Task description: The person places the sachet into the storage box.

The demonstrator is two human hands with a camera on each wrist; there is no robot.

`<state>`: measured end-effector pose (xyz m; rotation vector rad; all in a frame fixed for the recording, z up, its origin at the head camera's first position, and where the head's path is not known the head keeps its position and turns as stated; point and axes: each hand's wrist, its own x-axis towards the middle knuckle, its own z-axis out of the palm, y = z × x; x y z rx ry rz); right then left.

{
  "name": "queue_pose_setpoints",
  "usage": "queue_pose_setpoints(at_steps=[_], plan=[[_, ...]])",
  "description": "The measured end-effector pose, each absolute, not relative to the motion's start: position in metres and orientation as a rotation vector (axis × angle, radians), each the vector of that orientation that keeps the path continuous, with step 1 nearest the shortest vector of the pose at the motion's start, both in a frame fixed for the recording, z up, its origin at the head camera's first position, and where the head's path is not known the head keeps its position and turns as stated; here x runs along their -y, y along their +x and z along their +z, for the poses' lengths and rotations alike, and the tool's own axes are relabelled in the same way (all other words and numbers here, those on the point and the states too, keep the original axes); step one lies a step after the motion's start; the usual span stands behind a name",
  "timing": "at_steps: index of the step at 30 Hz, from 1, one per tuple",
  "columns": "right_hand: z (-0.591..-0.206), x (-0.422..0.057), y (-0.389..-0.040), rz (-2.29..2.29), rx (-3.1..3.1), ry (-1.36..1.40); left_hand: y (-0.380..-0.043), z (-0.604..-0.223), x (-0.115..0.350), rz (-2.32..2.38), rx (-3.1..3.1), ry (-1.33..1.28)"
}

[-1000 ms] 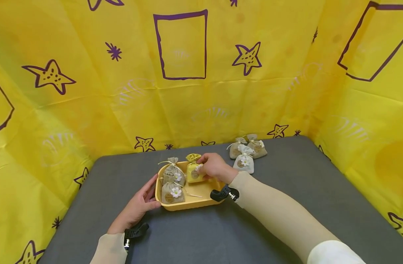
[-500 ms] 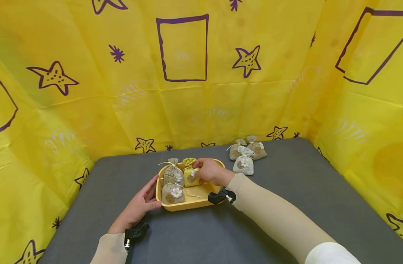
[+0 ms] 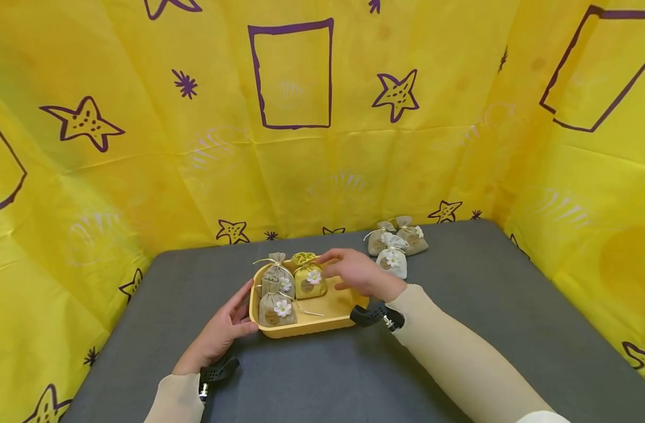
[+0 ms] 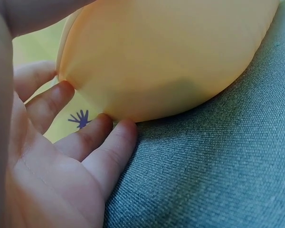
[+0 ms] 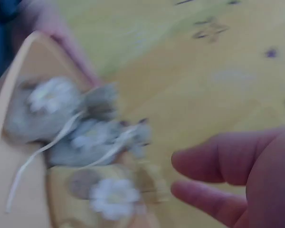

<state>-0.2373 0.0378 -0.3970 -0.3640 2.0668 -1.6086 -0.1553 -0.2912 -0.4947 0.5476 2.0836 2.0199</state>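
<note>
yellow star-printed backdrop [image 3: 322, 158], grey table [image 3: 312, 376]

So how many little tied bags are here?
6. In the tray: a front grey bag, a rear grey bag, a yellow bag. On the table: a white bag and, behind it, a left tan bag and right tan bag. The right hand may hide more.

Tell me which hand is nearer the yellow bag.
Right. The right hand is just beside the yellow bag; the left hand touches the left end of the tray.
</note>
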Motion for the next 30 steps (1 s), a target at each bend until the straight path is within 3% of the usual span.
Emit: queue_pose_setpoints(at_steps=[6,17,30], plan=[[-0.381,-0.085,-0.227,-1.797,-2.005,-0.447,-0.155,-0.493,0.289,1.987,-2.111,0.538],[-0.384,-0.169,-0.231,-2.033,-1.919,-0.377,-0.153,-0.49,0.289,1.97,-2.135,0.473],[-0.412,-0.205,-0.246,-1.969,-1.951,-0.242,-0.154,-0.49,0.289,1.979,-2.129,0.471]])
